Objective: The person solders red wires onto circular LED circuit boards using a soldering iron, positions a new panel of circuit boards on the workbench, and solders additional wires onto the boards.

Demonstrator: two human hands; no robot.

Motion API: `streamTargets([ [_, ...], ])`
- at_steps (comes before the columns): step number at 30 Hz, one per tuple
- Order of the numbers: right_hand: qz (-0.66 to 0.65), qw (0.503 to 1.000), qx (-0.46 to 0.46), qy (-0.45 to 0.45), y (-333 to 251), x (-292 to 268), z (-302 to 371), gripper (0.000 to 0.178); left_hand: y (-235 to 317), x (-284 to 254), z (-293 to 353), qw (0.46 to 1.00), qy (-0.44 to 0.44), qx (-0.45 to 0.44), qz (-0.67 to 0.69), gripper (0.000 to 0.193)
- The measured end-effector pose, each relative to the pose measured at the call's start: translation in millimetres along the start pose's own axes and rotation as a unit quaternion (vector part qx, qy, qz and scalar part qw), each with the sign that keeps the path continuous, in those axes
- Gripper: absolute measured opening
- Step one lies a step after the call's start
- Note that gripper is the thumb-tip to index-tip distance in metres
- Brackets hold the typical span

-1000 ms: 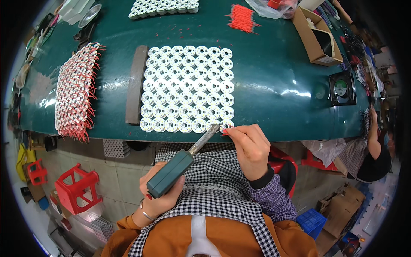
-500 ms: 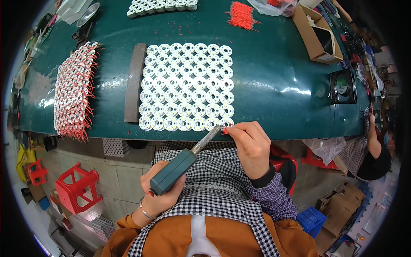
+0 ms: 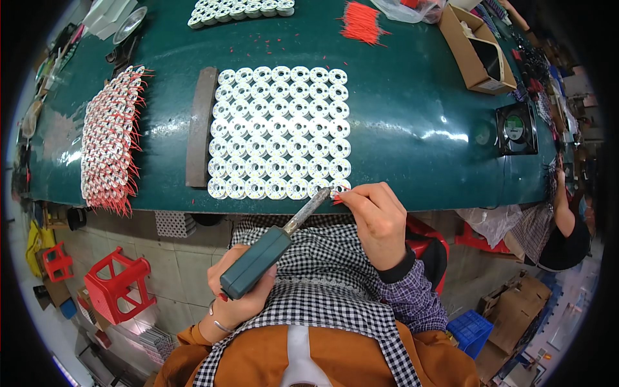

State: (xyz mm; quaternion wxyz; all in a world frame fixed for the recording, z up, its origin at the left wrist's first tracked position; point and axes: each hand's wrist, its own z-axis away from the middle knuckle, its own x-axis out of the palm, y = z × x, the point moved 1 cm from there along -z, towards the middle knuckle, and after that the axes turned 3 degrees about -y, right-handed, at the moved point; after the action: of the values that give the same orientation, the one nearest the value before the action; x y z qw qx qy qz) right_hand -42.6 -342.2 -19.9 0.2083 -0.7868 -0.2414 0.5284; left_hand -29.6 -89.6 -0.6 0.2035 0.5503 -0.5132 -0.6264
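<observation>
My left hand [image 3: 233, 308] is wrapped round the dark green handle of a soldering iron [image 3: 258, 261]. The iron's metal tip points up and to the right, reaching the near right corner of a grid of round white ring-shaped circuit boards [image 3: 277, 148]. At that corner, the fingertips of my right hand [image 3: 382, 222] pinch short red wires [image 3: 337, 199] against the corner board [image 3: 341, 186]. Whether the tip touches this board or sits just above it, I cannot tell. My fingers partly cover the wires.
A dark bar [image 3: 201, 129] lies along the grid's left side. Farther left, boards with red wires [image 3: 109, 138] are stacked. A red wire bundle [image 3: 362, 23], a cardboard box [image 3: 474, 55] and a black fan [image 3: 516, 129] lie at the back and right. Red stools [image 3: 119, 286] stand below.
The soldering iron and my left hand have shifted slightly left, and the tip has drawn a little away from the wires. My right hand stays almost still.
</observation>
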Motion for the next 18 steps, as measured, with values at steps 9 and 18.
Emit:
streamTargets([
  [9,-0.007,1.0,0.006,0.001,1,0,-1,0.024,4,-1,-3,0.999,-0.027,-0.014,-0.02,0.017],
  [18,-0.003,1.0,0.009,-0.006,0,-1,-1,0.023,-11,-5,21,0.995,-0.019,-0.09,0.031,0.023],
])
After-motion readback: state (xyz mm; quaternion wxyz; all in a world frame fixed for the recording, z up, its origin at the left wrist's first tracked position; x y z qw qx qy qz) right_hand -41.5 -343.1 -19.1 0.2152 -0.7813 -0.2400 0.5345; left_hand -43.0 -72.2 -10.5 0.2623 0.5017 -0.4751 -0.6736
